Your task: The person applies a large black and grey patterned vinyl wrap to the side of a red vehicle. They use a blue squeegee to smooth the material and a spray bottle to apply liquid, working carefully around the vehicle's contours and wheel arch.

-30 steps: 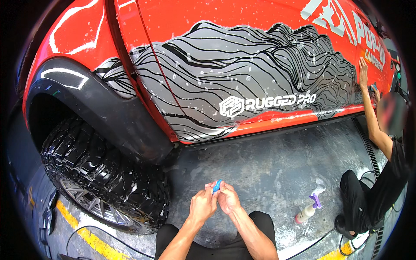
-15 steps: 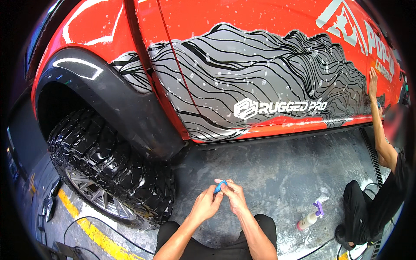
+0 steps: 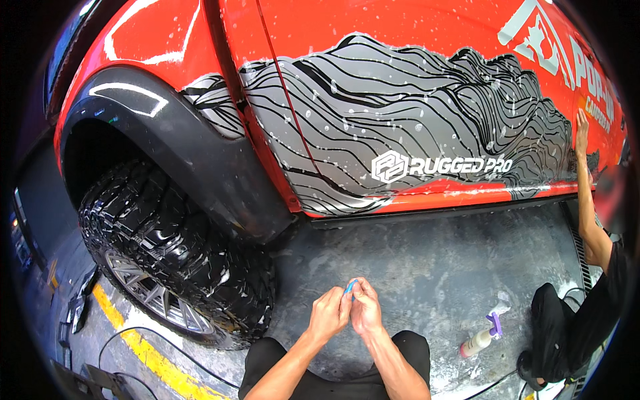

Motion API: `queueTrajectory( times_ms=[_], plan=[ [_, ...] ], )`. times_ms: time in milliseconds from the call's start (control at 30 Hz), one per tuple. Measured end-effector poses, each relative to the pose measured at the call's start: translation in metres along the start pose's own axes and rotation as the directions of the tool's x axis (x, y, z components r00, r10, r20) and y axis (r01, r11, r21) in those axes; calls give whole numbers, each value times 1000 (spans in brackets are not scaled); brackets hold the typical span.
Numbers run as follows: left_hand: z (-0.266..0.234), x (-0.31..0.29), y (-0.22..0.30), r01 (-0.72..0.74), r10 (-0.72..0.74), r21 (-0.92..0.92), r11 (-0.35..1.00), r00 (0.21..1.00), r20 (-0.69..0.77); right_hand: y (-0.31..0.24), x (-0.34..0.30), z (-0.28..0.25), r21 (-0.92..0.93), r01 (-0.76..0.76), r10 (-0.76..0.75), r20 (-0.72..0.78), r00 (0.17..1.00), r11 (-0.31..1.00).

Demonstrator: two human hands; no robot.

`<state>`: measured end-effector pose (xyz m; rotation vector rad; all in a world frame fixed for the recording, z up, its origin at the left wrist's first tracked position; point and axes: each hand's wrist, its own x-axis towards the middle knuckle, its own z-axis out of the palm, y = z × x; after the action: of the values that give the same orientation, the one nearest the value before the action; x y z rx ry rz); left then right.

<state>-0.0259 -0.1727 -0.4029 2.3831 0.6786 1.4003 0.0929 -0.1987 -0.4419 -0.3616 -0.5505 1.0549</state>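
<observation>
A small blue piece (image 3: 350, 287), perhaps a soft lump, is pinched between my two hands, which meet low over the floor. My left hand (image 3: 327, 315) is closed, its fingertips pressed against the blue piece. Beside it my right hand (image 3: 365, 312) curls its fingers and thumb around the other side. My fingers cover most of the piece. In front stands the red vehicle's door (image 3: 333, 127), with a grey and black wavy-line graphic and water drops.
To the left is a large wet, knobby tire (image 3: 180, 247) under a dark fender flare (image 3: 173, 147). A spray bottle (image 3: 476, 343) with a purple head stands on the floor to the right. Farther right, a co-worker's arm (image 3: 587, 200) reaches to the door. A black hose (image 3: 167, 343) lies at lower left.
My hands have shifted slightly right and turned, so the blue piece now stands more upright and shows less. The view has moved a little. The co-worker's hand still rests on the door.
</observation>
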Motion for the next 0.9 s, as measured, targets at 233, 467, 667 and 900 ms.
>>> queueTrajectory(
  times_ms=[233,467,667,900],
  plan=[
    [-10,16,-9,0,-1,-26,1000,1000,-27,0,4,-1,-282,-4,7,8,1000,960],
    [-2,12,-11,22,-1,98,995,979,-205,12,-1,5,-422,104,-104,24,994,901],
    [-9,9,3,122,-120,32,992,991,-66,-1,-3,2,-529,149,-137,61,989,835],
    [-43,37,3,-25,39,-133,991,994,98,-15,2,-6,-646,217,-76,240,968,732]
  ],
)
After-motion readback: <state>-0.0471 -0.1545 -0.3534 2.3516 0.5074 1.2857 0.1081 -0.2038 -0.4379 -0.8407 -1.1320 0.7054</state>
